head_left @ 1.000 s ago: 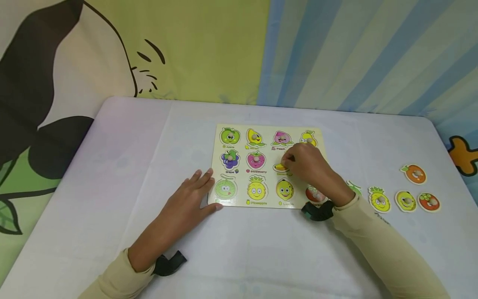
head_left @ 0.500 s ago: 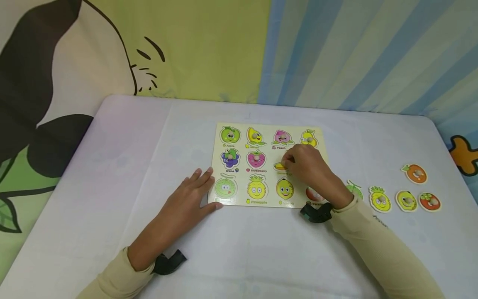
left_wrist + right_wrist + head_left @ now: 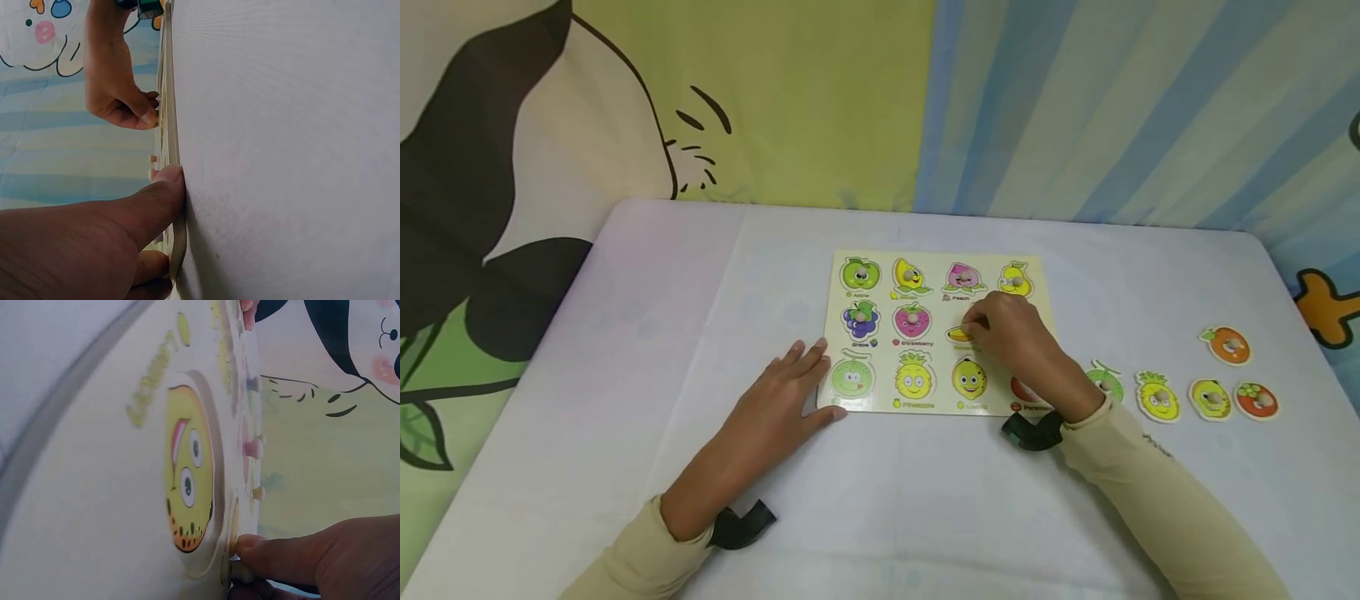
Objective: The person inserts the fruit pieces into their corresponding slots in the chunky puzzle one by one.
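Operator: What do I have in my hands?

Observer: The fingers of your right hand (image 3: 1015,335) close in a tight pinch on the banana piece (image 3: 955,334), apparently by its knob. That piece is in the middle row of the fruit board (image 3: 884,267), with only its left tip showing. Your left hand (image 3: 778,402) grips nothing: its fingers lie nearly straight, tips at the board's left edge, thumb by the near corner.

Operator: What could spoil this?

Observer: Your knuckles hide most of the banana's recess, so I cannot tell whether the piece lies flat. A small twist of your pinch could leave one end riding on the rim. If your left hand presses too lightly, a sideways shove could slide the board. Your right sleeve (image 3: 1157,475) is just beside the melon piece (image 3: 1103,382); a careless sweep could knock it towards the pineapple piece (image 3: 1157,403).

Operator: And the surface and room?

Observer: You work on a white surface (image 3: 880,500), faintly creased, with rounded far corners. If its covering is slick or loose, it could let the board skate. Behind it stand a yellow-green backdrop (image 3: 812,100) and a blue-striped panel (image 3: 1075,108); to your left is a black-and-white cartoon figure (image 3: 460,183). Those look too far off to snag you.
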Tool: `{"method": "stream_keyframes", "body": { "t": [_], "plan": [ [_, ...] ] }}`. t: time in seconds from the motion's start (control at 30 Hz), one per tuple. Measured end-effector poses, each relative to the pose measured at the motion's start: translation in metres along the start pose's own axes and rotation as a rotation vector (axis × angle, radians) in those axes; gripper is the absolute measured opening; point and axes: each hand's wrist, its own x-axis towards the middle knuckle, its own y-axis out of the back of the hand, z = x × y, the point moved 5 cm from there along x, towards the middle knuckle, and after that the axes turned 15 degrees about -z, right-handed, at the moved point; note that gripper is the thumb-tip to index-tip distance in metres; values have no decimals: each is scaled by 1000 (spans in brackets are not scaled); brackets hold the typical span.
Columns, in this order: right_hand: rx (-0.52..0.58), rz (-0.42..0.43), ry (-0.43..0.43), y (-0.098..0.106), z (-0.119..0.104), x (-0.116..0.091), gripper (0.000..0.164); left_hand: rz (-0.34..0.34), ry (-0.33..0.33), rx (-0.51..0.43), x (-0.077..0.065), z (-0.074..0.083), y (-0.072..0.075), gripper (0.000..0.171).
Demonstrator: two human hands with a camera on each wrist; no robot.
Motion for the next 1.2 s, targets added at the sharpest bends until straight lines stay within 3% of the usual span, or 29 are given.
{"method": "stream_keyframes", "body": {
  "t": [0.3,0.63,0.87,1.2],
  "plan": [
    [79,-10,6,6,9,-6,20,-7,8,-1,-1,-2,0,77],
    [132,85,46,21,25,-21,22,-8,12,-10,0,-1,-1,77],
    [85,191,68,36,37,-35,24,-11,10,-5,1,-1,-2,77],
    [14,268,82,54,61,-58,20,-14,11,-1,2,-3,-1,77]
  ]
}}
